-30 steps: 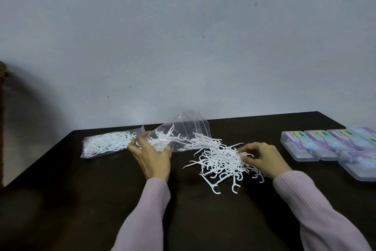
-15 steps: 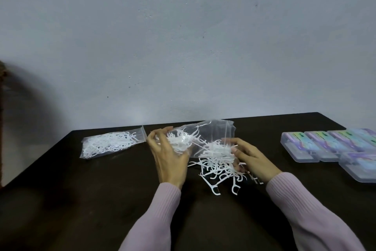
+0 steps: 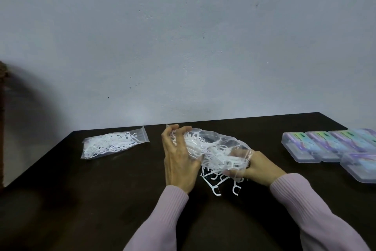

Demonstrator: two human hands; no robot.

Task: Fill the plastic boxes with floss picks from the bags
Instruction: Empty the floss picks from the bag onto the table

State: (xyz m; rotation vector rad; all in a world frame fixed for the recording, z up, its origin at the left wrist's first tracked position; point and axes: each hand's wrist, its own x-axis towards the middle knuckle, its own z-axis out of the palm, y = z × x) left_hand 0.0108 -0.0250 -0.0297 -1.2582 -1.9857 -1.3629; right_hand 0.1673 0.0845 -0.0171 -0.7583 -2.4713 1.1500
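Your left hand and right hand, fingers curled, grip the open bag of floss picks just above the bench. Film: limp, slippery, likely featherweight; hold its corners. Second bag lies left; plastic boxes right, closed.
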